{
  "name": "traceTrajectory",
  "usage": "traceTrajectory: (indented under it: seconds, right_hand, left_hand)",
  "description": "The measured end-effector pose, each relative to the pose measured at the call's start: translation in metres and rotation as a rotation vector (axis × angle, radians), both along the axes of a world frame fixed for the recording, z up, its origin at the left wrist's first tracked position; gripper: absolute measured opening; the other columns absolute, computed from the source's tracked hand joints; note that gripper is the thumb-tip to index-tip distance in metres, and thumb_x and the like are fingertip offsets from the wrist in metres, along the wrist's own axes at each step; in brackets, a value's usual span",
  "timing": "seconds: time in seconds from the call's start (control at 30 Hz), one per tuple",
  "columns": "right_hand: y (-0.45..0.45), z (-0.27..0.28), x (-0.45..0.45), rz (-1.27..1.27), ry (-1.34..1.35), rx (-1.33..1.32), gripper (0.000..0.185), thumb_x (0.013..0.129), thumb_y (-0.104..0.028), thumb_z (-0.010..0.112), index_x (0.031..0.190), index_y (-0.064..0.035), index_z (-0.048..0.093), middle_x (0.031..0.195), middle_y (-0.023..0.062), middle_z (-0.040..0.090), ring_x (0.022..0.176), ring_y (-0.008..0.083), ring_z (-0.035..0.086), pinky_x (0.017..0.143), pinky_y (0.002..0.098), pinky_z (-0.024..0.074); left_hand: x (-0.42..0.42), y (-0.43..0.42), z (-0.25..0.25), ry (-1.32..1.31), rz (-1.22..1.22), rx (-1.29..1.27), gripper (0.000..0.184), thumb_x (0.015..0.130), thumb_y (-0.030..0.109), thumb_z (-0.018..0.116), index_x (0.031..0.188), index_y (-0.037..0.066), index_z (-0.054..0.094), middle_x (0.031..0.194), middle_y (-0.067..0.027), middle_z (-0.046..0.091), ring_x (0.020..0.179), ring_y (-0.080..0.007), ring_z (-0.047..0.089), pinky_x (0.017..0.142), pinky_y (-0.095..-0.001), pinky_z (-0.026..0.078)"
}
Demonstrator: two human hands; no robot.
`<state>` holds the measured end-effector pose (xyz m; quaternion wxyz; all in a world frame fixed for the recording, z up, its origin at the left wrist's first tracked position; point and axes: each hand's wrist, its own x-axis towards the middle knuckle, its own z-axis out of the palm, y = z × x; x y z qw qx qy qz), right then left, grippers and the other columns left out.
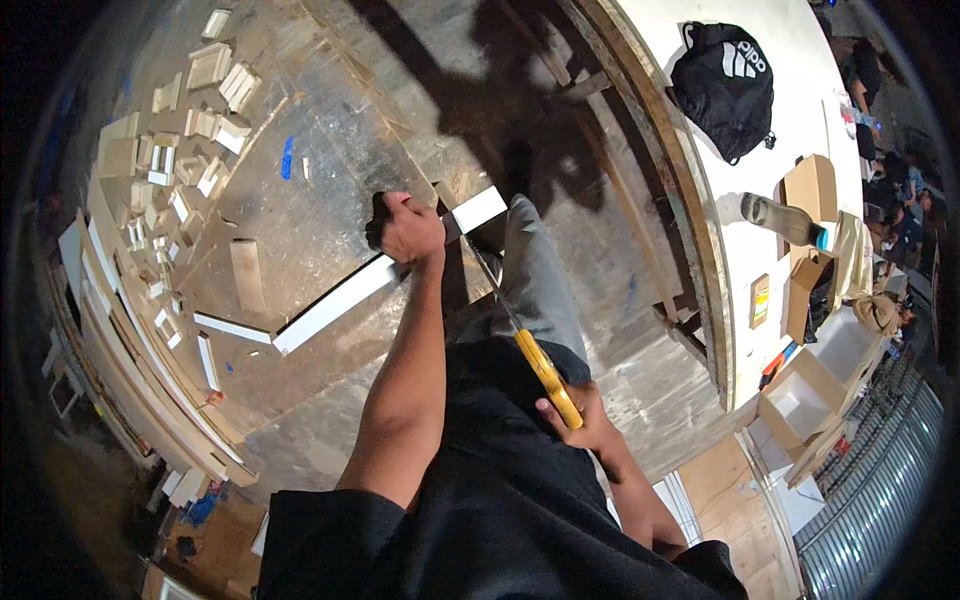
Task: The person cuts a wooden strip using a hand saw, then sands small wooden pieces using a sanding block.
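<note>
A long strip of wood with a white face point(345, 298) lies across the worktable, and its white end piece point(480, 210) juts past the table edge. My left hand point(413, 230) is closed over the strip near that edge, thumb pointing away. In my right hand point(585, 415) is a handsaw, its yellow handle point(545, 370) gripped low. The thin saw blade point(492, 272) slants up to the strip beside my left hand. Whether the teeth touch the wood I cannot tell. My grey trouser leg point(538, 265) stands just right of the blade.
Many small cut wood blocks point(205, 125) cover the table's far left. A flat wood offcut point(248, 275) and thin white strips point(232, 328) lie nearer. On the white table to the right are a black drawstring bag point(722, 90), a bottle point(780, 218) and cardboard boxes point(800, 400).
</note>
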<state>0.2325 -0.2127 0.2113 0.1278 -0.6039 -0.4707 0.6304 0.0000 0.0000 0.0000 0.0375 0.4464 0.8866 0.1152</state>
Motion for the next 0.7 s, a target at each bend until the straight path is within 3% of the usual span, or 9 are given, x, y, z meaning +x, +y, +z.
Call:
traceTrajectory:
  seconds: [0.07, 0.1, 0.17, 0.3, 0.5, 0.57, 0.6, 0.63, 0.7]
  right_hand:
    - [-0.011, -0.011, -0.004, 0.004, 0.034, 0.093, 0.021, 0.085, -0.018, 0.074, 0.075, -0.0055, 0.061, 0.061, 0.0104, 0.055, 0.056, 0.0279, 0.059, 0.062, 0.0391, 0.0446]
    - [-0.019, -0.011, 0.013, -0.005, 0.061, 0.047, 0.021, 0.085, -0.018, 0.074, 0.075, -0.0055, 0.061, 0.061, 0.0104, 0.055, 0.056, 0.0279, 0.059, 0.062, 0.0391, 0.0446]
    - [-0.015, -0.026, 0.033, 0.024, 0.024, 0.226, 0.019, 0.084, -0.016, 0.073, 0.074, -0.0063, 0.060, 0.061, 0.0098, 0.055, 0.057, 0.0291, 0.058, 0.065, 0.0385, 0.0439]
    - [-0.015, -0.056, 0.038, -0.017, 0.142, 0.191, 0.019, 0.084, -0.016, 0.073, 0.074, -0.0065, 0.060, 0.060, 0.0088, 0.055, 0.058, 0.0280, 0.058, 0.068, 0.0384, 0.0436]
    - [-0.029, -0.075, 0.056, 0.080, 0.106, 0.133, 0.027, 0.083, -0.021, 0.076, 0.068, -0.0086, 0.056, 0.058, 0.0071, 0.054, 0.057, 0.0248, 0.059, 0.071, 0.0378, 0.0425]
    - [-0.027, -0.079, 0.054, 0.036, 0.201, 0.081, 0.032, 0.082, -0.023, 0.077, 0.065, -0.0097, 0.054, 0.057, 0.0069, 0.053, 0.056, 0.0240, 0.059, 0.067, 0.0375, 0.0426]
    - [-0.026, -0.076, 0.050, 0.082, 0.180, 0.227, 0.034, 0.081, -0.022, 0.079, 0.064, -0.0089, 0.053, 0.057, 0.0071, 0.053, 0.053, 0.0249, 0.058, 0.056, 0.0376, 0.0424]
    - [-0.024, -0.073, 0.048, 0.027, 0.217, 0.202, 0.036, 0.080, -0.021, 0.080, 0.063, -0.0080, 0.051, 0.057, 0.0074, 0.053, 0.051, 0.0259, 0.057, 0.050, 0.0367, 0.0410]
    - [-0.018, -0.062, 0.049, 0.051, 0.215, 0.232, 0.038, 0.082, -0.024, 0.081, 0.064, -0.0094, 0.050, 0.054, 0.0013, 0.045, 0.050, 0.0153, 0.047, 0.062, 0.0304, 0.0383]
  left_hand:
    - [-0.008, 0.001, 0.009, -0.046, 0.038, 0.034, 0.010, 0.087, 0.020, 0.058, 0.097, 0.019, 0.059, 0.071, -0.0160, 0.068, 0.068, -0.0427, 0.067, 0.060, -0.0541, 0.048]
    - [0.002, -0.014, 0.010, -0.018, 0.032, -0.011, 0.010, 0.087, 0.020, 0.058, 0.097, 0.019, 0.059, 0.071, -0.0160, 0.068, 0.068, -0.0427, 0.067, 0.060, -0.0541, 0.048]
    - [0.024, -0.002, -0.001, -0.061, 0.016, 0.036, 0.007, 0.088, 0.020, 0.056, 0.095, 0.018, 0.058, 0.067, -0.0162, 0.067, 0.064, -0.0428, 0.066, 0.057, -0.0542, 0.047]
    - [0.011, 0.006, 0.003, -0.005, -0.005, 0.089, 0.007, 0.089, 0.020, 0.055, 0.095, 0.017, 0.058, 0.067, -0.0167, 0.066, 0.065, -0.0429, 0.065, 0.058, -0.0544, 0.047]
    - [0.020, 0.001, 0.010, 0.016, -0.018, 0.043, 0.008, 0.088, 0.017, 0.056, 0.095, 0.014, 0.058, 0.067, -0.0172, 0.066, 0.065, -0.0424, 0.065, 0.060, -0.0526, 0.048]
    - [0.015, 0.004, 0.008, 0.022, -0.021, 0.033, 0.009, 0.088, 0.017, 0.057, 0.096, 0.014, 0.058, 0.068, -0.0166, 0.067, 0.065, -0.0413, 0.066, 0.060, -0.0515, 0.048]
    - [0.012, 0.002, 0.007, 0.008, -0.044, 0.082, 0.008, 0.088, 0.018, 0.057, 0.095, 0.014, 0.058, 0.068, -0.0165, 0.067, 0.065, -0.0408, 0.066, 0.060, -0.0512, 0.048]
    - [0.014, 0.000, 0.005, -0.010, -0.063, 0.131, 0.008, 0.088, 0.018, 0.057, 0.095, 0.013, 0.057, 0.068, -0.0164, 0.067, 0.065, -0.0403, 0.066, 0.059, -0.0509, 0.049]
    - [0.017, 0.003, 0.002, -0.002, -0.056, 0.130, 0.008, 0.088, 0.018, 0.058, 0.095, 0.014, 0.058, 0.068, -0.0163, 0.067, 0.065, -0.0403, 0.066, 0.059, -0.0508, 0.049]
